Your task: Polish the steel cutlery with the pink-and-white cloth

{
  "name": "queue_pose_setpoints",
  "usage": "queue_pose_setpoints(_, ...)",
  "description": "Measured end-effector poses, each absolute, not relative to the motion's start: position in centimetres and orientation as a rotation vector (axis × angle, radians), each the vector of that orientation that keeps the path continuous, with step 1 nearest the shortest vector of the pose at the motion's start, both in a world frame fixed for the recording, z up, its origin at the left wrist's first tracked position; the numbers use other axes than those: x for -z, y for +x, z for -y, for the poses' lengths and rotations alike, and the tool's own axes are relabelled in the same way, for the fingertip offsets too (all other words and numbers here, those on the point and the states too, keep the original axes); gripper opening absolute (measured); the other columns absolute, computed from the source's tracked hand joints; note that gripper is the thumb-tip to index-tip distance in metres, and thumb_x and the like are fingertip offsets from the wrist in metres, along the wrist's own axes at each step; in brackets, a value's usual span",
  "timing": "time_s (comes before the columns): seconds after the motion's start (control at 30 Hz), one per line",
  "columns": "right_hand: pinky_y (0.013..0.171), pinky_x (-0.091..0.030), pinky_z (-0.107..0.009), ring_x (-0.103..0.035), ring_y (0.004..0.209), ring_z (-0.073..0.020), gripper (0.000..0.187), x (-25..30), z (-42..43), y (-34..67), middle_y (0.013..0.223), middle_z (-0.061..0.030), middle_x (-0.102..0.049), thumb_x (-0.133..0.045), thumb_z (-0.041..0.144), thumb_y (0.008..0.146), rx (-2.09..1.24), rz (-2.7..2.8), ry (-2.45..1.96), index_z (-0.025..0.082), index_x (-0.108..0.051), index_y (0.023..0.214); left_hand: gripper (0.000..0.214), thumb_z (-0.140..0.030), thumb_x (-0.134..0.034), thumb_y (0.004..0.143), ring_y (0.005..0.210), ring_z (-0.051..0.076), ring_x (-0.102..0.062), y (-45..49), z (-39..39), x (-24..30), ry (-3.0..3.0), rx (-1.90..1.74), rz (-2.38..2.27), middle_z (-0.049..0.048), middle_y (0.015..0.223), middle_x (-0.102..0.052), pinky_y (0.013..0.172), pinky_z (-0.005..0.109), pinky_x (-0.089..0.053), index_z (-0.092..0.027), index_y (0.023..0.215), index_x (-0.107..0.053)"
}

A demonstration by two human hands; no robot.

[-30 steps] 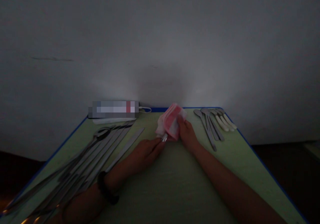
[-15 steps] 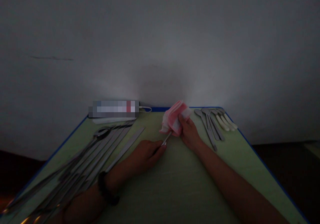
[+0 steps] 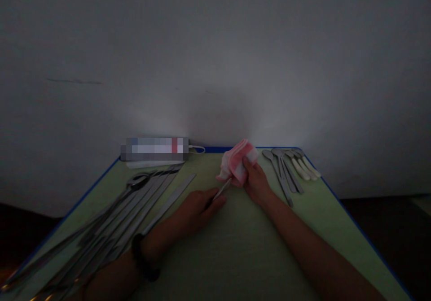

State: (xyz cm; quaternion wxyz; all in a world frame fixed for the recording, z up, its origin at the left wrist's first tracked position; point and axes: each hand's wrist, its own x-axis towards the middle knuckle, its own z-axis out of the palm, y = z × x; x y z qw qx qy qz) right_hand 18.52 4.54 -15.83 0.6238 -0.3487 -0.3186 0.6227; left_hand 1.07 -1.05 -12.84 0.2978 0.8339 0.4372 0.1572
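My left hand [image 3: 201,207], with a dark band at the wrist, is closed around the slim handle of a metal utensil [image 3: 222,189]. Its far end disappears into a folded pink and white cloth [image 3: 239,162], so its kind is hidden. My right hand [image 3: 257,182] grips that cloth from the right, thumb on top, wrapped about the utensil's end. Right of this hand, several metal spoons [image 3: 280,177] lie side by side, some with cream handles [image 3: 301,168]. To the left of my left forearm lie several long metal utensils [image 3: 134,215], one with a ladle-like round head [image 3: 138,181].
The pale green table [image 3: 242,247] has a blue edge [image 3: 217,150] and stands against a grey wall [image 3: 215,58]. A blurred-out box-like object [image 3: 155,149] with a white cable [image 3: 199,149] sits at the back left. The room is dim.
The whole view has shifted slightly, with the table a little lower in it. Both hands keep their hold; the left fingers sit slightly differently along the handle.
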Motion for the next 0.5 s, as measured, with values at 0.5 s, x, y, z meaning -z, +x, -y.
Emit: queue_pose_setpoints(0.5,0.053,-0.040,-0.022,-0.053,0.059,-0.0121,0.031,15.4,-3.4,18.2,0.066,-0.0003,-0.062,-0.058,0.047,0.074,-1.261,1.104,-0.998,0.016,-0.061,0.076,0.027,-0.036,-0.030,0.092,0.066,0.015,-0.056,1.2,0.6,13.3,2.091,-0.460,-1.190,0.0003,0.076,-0.059,0.060,0.024,-0.040,-0.019,0.095,-0.052)
